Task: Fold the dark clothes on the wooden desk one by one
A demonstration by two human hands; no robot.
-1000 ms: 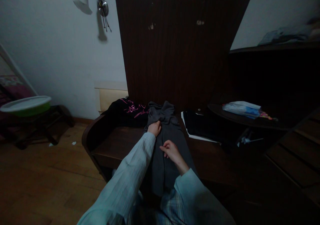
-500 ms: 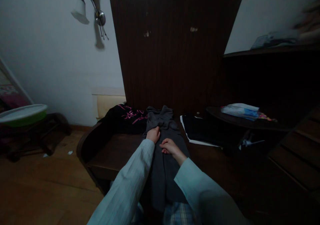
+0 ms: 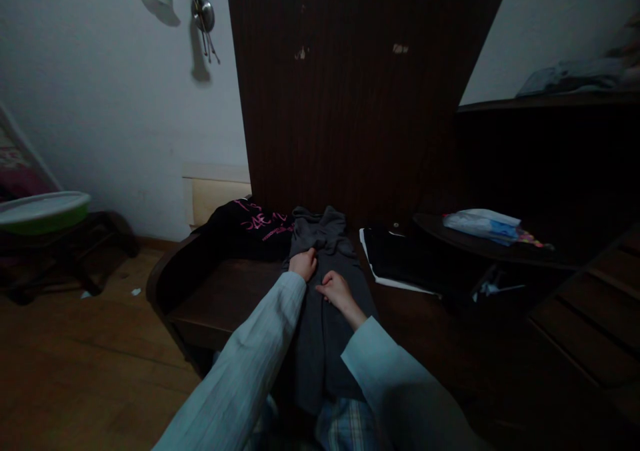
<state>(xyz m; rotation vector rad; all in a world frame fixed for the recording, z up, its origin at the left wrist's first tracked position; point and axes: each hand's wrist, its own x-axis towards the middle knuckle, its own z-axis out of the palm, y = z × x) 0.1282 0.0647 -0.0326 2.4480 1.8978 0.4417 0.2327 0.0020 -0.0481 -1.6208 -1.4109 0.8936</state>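
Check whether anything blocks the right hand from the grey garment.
Nothing visible does: the right hand is over the grey garment, though contact is unclear. The left hand is farther up it; the black pink-lettered garment lies off left.

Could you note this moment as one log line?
left hand: on grey garment | right hand: curled, at grey garment | black clothing: beside it

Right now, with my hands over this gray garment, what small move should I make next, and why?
I'd probably use your left hand to ease the far end of the gray garment flatter, toward the dark panel. That end looks bunched just beyond your left hand, while the nearer part, below your right hand, lies fairly straight.
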